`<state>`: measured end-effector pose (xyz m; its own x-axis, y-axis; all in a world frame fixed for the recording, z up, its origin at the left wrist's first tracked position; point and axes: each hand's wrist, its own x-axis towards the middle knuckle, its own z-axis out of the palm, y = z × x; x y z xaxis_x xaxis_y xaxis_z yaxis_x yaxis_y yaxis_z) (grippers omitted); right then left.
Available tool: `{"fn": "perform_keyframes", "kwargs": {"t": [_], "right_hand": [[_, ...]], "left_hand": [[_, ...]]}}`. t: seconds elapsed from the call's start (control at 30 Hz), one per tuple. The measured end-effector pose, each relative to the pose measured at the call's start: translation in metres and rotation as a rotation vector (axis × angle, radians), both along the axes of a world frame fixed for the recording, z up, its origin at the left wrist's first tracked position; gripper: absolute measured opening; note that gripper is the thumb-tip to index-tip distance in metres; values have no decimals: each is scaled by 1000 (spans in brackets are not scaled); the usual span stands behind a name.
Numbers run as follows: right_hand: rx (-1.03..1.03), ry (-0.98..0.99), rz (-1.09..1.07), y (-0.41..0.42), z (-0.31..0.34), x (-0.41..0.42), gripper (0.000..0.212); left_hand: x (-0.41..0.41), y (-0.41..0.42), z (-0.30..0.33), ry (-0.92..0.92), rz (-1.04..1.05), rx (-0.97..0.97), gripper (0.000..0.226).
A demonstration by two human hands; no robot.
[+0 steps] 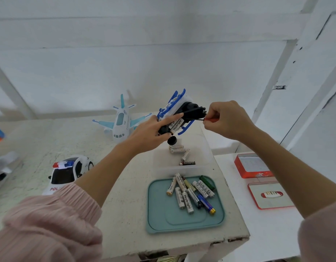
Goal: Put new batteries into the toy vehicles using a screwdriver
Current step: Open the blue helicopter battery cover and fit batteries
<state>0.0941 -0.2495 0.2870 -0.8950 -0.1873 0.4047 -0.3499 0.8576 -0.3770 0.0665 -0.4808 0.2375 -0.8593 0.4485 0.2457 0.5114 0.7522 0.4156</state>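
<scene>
My left hand grips a white and blue toy vehicle, held up above the table with its black underside turned toward me. White batteries marked Heybright sit in its open compartment, and the black cover stands out half open. My right hand pinches a small screwdriver with a red handle, its tip at the cover's right end. A teal tray in front of me holds several loose batteries.
A light blue toy plane stands at the back of the table. A toy police car is at the left. A clear box holds a few batteries. Two red tins lie on the right surface.
</scene>
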Motion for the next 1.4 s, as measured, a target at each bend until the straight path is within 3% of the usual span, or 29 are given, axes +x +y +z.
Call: {"fn": "perform_keyframes", "kwargs": {"t": [0.4,0.6,0.83,1.2,1.4], "right_hand": [[-8,40,3,-3,-16,1,8],[-163,175,-50,-9,-25,6,8],[-223,167,-29,-12,-25,4,10],[-334,11,33,-4,-17,0,7],[-246,-46,6,9,-12,0,11]], "left_hand": [[-6,-1,5,-20,28,-5,60],[-7,0,4,-169,60,241,58],[4,2,6,-228,9,407,60],[6,-3,6,-151,5,224,61],[-3,-7,4,-148,37,142,61]]}}
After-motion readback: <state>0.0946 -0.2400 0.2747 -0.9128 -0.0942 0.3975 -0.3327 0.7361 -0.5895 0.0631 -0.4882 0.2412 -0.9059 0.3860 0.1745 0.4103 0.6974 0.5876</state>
